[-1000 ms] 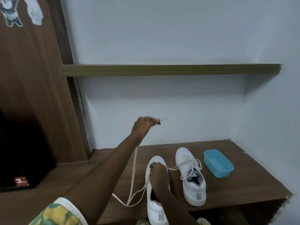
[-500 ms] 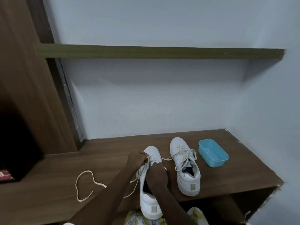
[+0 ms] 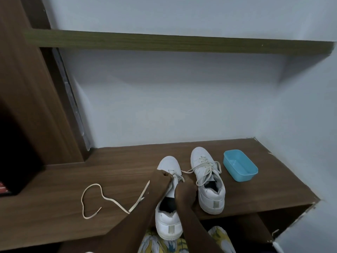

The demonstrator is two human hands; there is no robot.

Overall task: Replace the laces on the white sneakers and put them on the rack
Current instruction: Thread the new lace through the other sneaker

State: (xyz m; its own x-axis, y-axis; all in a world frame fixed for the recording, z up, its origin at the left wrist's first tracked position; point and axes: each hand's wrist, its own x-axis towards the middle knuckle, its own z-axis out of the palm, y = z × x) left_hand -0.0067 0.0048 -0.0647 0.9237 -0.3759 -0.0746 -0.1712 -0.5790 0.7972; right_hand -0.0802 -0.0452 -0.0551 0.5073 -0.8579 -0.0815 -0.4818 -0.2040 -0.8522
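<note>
White low-top leather sneaker [image 3: 166, 223], the nearer of a pair, lies toe-away on a brown wood-grain worktop [image 3: 54, 198], its heel overhanging the front edge above the person's lap. Head view: the left hand [image 3: 161, 179] sits at the eyelets just behind the toe cap, fingers curled and pinching a cream flat shoelace [image 3: 116, 204]. The lace's long loose tail trails left across the worktop in an open loop. The right hand [image 3: 185, 190] is beside it over the tongue, fingers curled. Whether they pinch the lace or the shoe's upper cannot be told.

A second white low-top sneaker [image 3: 209, 199] stands just to the right, laced but untied, one lace end stretching toward the first shoe's toe. A light blue rectangular plastic tub [image 3: 245, 177] sits further right. An olive-green wooden shelf [image 3: 164, 42] runs along the pale wall above.

Lacing looks barely begun. A hard tug could probably slide the overhanging shoe off the edge. The neighbour's stray lace end might be caught up by mistake, and the long tail could leave the ends uneven.
</note>
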